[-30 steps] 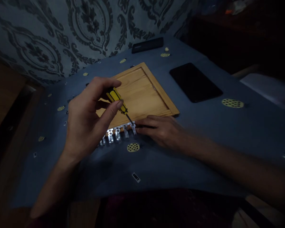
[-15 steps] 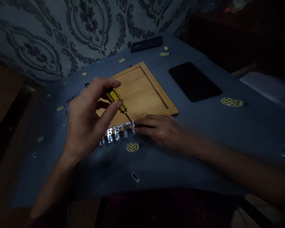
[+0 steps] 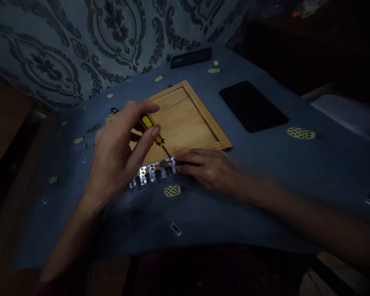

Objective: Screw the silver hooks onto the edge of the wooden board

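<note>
A yellow-and-black screwdriver [image 3: 152, 126] is pinched between the thumb and fingers of my left hand [image 3: 111, 144]. Its shaft slants down to the right, and the tip meets the right end of a shiny metal hook rail [image 3: 152, 167]. The rail, with several hooks hanging off it, runs along the near edge of a framed wooden board [image 3: 179, 119]. My right hand [image 3: 208, 168] comes in from the right, its fingers closed around the rail's right end beside the screwdriver tip. The fingertips partly hide whatever is under the tip. My left hand covers the rail's left part.
A blue patterned tablecloth [image 3: 234, 213] covers the table. Right of the board lies a black tablet-like slab [image 3: 253, 106]; a dark phone [image 3: 191, 57] lies by the wall. Small loose metal parts [image 3: 94, 127] sit left of the board. A pale sheet [image 3: 345, 111] is at the right.
My left hand has turned slightly around the screwdriver handle and shifted a little to the right. The tip stays at the rail's end, and my right hand keeps its place.
</note>
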The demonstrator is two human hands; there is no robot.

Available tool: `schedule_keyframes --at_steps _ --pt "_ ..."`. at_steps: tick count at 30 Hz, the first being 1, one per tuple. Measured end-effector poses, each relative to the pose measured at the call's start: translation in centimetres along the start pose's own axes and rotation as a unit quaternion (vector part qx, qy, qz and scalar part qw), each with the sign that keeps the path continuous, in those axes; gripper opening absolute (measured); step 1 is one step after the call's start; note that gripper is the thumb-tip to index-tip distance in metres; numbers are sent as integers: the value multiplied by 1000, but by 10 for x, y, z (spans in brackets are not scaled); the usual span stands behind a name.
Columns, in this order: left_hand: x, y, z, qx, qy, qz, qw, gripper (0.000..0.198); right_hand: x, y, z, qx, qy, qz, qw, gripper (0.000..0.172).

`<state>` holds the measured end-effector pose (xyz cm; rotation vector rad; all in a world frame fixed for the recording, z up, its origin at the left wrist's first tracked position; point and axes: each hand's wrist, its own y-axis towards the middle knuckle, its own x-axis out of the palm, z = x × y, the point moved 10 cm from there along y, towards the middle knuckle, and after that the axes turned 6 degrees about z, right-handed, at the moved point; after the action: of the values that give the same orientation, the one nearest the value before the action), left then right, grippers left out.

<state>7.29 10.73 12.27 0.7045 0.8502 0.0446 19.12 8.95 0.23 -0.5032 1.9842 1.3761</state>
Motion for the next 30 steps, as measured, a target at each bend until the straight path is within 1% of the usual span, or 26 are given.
schedule_keyframes --at_steps 5,9,11,13,16,20,26,30 --pt "3 0 -3 10 10 18 1000 25 -2 1 -1 -4 0 2 1000 37" --pt "0 1 -3 15 8 37 999 20 -3 4 -3 -8 4 -1 1000 36" --pt "-1 1 -3 19 1 36 999 20 -5 5 -3 -7 7 5 1000 35" --pt "-3 2 -4 17 -10 33 999 24 -6 5 -4 -7 7 10 1000 35" --pt "-4 3 -8 -2 -28 24 999 31 -5 5 -3 -7 8 7 1000 34" --pt "-2 3 -9 -11 -5 10 1000 26 -3 3 -1 1 9 2 1000 35" --pt "-1 2 -3 18 24 29 999 26 -4 4 -2 -2 12 7 1000 34" --pt "-2 2 -7 5 26 30 999 25 -6 4 -3 -2 8 3 1000 37"
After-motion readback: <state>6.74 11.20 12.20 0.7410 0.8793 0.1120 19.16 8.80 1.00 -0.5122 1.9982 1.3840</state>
